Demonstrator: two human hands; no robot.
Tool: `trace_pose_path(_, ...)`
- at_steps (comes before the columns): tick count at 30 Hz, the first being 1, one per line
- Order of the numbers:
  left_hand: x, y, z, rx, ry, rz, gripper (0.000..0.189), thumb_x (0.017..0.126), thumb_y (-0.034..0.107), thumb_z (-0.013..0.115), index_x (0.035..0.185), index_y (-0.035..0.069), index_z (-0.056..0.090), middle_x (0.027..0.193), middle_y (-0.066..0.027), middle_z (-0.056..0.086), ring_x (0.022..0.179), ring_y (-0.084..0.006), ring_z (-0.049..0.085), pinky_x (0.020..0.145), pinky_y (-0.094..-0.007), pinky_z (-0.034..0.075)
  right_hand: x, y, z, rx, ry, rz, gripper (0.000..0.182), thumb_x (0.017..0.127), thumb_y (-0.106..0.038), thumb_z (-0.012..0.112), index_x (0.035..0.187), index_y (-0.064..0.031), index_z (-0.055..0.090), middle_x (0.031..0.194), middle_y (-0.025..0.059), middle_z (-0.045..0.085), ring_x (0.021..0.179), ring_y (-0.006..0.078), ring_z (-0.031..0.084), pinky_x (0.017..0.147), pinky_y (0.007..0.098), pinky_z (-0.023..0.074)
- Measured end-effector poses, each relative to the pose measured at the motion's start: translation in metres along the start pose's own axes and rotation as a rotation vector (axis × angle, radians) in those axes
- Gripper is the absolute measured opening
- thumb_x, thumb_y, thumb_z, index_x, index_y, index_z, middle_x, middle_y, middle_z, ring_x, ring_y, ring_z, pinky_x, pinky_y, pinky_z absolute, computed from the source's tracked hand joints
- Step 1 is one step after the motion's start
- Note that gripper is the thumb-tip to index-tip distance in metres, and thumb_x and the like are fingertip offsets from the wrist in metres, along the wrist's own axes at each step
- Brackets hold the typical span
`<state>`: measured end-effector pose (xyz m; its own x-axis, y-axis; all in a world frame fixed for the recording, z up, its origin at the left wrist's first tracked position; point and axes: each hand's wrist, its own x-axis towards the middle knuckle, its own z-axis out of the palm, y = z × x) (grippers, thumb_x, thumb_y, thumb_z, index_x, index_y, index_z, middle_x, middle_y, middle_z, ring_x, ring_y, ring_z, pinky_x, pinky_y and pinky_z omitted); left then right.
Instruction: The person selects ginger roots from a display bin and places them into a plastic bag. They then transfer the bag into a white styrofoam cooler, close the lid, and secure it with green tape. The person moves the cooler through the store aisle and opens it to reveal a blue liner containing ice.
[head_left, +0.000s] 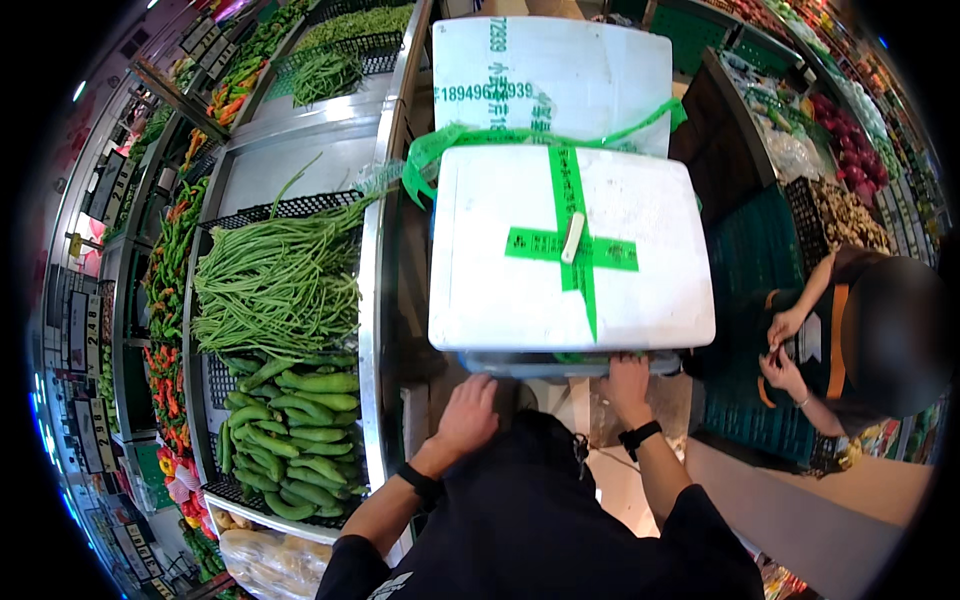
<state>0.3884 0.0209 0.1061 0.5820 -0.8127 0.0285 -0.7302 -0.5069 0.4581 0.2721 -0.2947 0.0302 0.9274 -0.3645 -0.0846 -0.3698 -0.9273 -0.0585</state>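
Before me stands a white foam box (487, 300), its lid crossed by green printed tape (616, 255). A small pale strip (573, 237) lies where the tapes cross. Beneath the box shows the near rim of a bluish plastic crate (525, 366). My right hand (628, 386) has its fingers hooked over that rim, the tips partly hidden. At the crate's near left corner is my left hand (466, 411), fingers bent and close together; whether it grips the rim is unclear. Behind stands a second white foam box (555, 75) bearing printed writing, with loose green tape (480, 135) between the boxes.
On the left, a metal-edged display (373, 300) holds long beans (281, 277) and long green vegetables (300, 435) in black crates. At right, another person (840, 345) stands with hands together near dark green crates (757, 300). Ginger (844, 214) lies behind.
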Motion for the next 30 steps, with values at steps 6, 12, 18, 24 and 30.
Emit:
trace_pose_path(6,0.056,-0.007,0.059,0.271,0.006,-0.116,0.033,0.075,0.015,0.057,0.103,-0.002,0.059,0.102,-0.0208,0.056,0.098,-0.0353,0.054,0.085,-0.0439,0.044,0.018,0.0,-0.007,0.036,-0.171,-0.027,0.024,0.06,-0.025,0.073,0.076,-0.0075,0.072,0.08,0.0163,0.068,0.083,0.0313,0.065,0.084,0.046,0.0474)
trace_pose_path(12,0.076,-0.031,0.086,0.16,-0.025,-0.139,0.03,0.068,0.017,0.064,0.096,0.008,0.068,0.09,-0.0135,0.066,0.078,-0.0319,0.064,0.065,-0.0466,0.05,0.031,0.003,-0.024,0.193,-0.206,-0.045,0.039,0.058,-0.02,0.071,0.094,-0.0058,0.069,0.094,0.0188,0.065,0.086,0.036,0.064,0.076,0.0481,0.0508)
trace_pose_path(18,0.087,-0.05,0.076,0.187,0.063,-0.001,0.039,0.066,0.019,0.066,0.104,0.015,0.07,0.102,-0.0101,0.069,0.092,-0.03,0.067,0.075,-0.0457,0.055,0.041,-0.003,-0.026,0.28,-0.188,-0.043,0.06,0.064,-0.02,0.067,0.122,-0.0042,0.061,0.122,0.0233,0.059,0.113,0.0435,0.055,0.095,0.0542,0.0449)
trace_pose_path(24,0.111,-0.076,0.075,0.234,0.109,-0.024,0.038,0.057,0.021,0.069,0.095,0.016,0.072,0.096,-0.0079,0.069,0.087,-0.0283,0.067,0.071,-0.0445,0.054,0.067,-0.004,-0.015,0.251,-0.33,-0.043,0.063,0.064,-0.027,0.071,0.124,-0.0079,0.06,0.121,0.019,0.06,0.114,0.0384,0.055,0.094,0.0499,0.0468)
trace_pose_path(30,0.152,-0.111,0.067,0.297,0.224,0.105,0.05,0.047,0.028,0.075,0.096,0.018,0.068,0.097,-0.0036,0.064,0.084,-0.0262,0.063,0.068,-0.0419,0.05,0.118,-0.008,-0.019,0.228,-0.296,-0.048,0.06,0.066,-0.033,0.072,0.12,-0.0063,0.063,0.119,0.0185,0.061,0.111,0.0384,0.057,0.093,0.0516,0.0471)
